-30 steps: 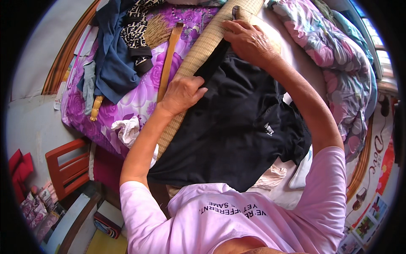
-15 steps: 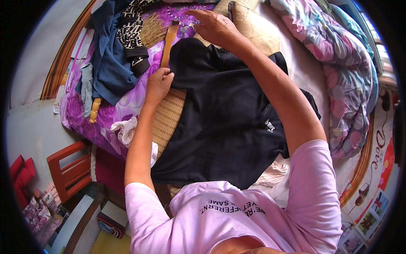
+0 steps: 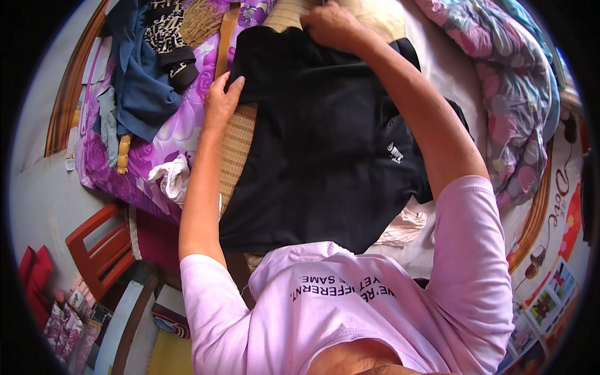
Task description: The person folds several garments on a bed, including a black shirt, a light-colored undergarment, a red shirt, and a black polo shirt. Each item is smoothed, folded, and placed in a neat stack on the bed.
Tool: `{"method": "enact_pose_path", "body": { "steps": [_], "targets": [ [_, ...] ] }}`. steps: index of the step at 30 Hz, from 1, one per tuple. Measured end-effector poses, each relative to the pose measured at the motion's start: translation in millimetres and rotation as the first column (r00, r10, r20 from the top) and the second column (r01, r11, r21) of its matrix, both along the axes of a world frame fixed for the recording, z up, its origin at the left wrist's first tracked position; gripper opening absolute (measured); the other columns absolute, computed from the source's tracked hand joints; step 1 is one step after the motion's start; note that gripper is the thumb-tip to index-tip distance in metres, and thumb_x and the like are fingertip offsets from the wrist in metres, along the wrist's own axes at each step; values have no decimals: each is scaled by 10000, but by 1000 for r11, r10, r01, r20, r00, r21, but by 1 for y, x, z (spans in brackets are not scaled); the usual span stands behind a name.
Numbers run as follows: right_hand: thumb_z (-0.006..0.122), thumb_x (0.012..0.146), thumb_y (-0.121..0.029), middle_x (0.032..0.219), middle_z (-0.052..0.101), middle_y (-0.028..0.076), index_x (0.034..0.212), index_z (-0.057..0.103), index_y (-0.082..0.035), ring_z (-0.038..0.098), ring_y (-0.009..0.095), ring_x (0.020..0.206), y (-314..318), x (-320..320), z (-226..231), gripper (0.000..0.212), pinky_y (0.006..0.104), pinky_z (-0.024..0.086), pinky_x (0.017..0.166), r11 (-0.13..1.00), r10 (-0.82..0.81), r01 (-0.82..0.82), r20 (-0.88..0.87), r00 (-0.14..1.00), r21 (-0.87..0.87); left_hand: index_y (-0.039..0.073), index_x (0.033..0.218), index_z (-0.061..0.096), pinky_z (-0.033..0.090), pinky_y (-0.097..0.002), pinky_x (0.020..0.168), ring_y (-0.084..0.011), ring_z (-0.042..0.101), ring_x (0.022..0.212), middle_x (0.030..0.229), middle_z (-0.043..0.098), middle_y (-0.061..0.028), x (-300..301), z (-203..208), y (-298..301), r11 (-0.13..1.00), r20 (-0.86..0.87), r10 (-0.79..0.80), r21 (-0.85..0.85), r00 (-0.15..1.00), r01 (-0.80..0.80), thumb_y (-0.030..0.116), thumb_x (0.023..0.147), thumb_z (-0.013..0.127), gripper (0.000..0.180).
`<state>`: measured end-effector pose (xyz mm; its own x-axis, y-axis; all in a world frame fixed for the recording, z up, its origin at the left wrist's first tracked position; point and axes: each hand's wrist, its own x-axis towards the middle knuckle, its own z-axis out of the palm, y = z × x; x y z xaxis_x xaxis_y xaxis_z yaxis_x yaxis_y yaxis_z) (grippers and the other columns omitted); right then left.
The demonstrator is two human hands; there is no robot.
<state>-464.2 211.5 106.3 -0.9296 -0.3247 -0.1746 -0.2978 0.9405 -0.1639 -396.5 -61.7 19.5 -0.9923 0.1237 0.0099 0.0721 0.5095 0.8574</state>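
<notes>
A black shirt (image 3: 312, 162) with a small white print lies spread on a woven mat (image 3: 239, 144) in front of me. My left hand (image 3: 222, 103) is at the shirt's left edge, thumb apart from the fingers. Its fingertips are at the lower end of a flat wooden stick (image 3: 226, 37), which lies on purple flowered bedding. I see no clear grip on the stick or the cloth. Beyond the shirt's far edge, my right hand (image 3: 334, 26) is closed, fingers bent downward beside a tan pillow (image 3: 381, 15). What its fingers hold, if anything, is hidden.
On the left lie a blue garment (image 3: 140, 81), a black-and-white patterned cloth (image 3: 164, 31), a straw broom head (image 3: 203, 24) and a white cloth (image 3: 170, 178). A bunched quilt (image 3: 512, 112) is at the right. A red-brown chair (image 3: 94, 250) stands at lower left.
My view has shifted, so most things sit higher and further left. The right hand's fingers have gone from spread to closed. The left thumb has spread from the fingers.
</notes>
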Motion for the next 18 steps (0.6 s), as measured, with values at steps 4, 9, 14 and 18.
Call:
{"method": "enact_pose_path", "body": {
  "steps": [4,9,14,18],
  "targets": [
    [496,703,-80,708,581,167,681,570,-65,578,304,640,14,-3,-14,79,390,446,567,929,-192,81,-285,939,-361,-13,942,579,445,-333,705,-241,595,770,812,620,-158,-4,13,11,999,73,18,39,997,-21,251,754,615,326],
    [468,752,-129,665,583,121,747,578,-90,567,291,580,14,21,-20,116,408,443,557,973,-173,62,-516,839,-224,-14,865,587,452,-319,658,-225,582,666,733,616,-137,-30,-2,8,980,-136,170,-80,976,-182,180,735,607,234],
    [468,775,-174,762,600,172,879,595,-83,591,291,772,24,45,-2,188,413,457,673,891,-315,190,-262,912,-412,-15,920,593,442,-281,705,-170,576,755,831,621,-122,-31,-15,2,986,73,159,-57,985,-155,220,778,598,274],
    [505,756,-122,900,603,122,938,585,-94,560,257,858,46,127,9,200,389,433,765,902,-213,12,-421,882,-432,-20,1016,567,432,-253,724,-138,550,796,895,608,-79,-8,-15,-20,991,54,68,112,996,-74,222,818,566,312]
  ]
}}
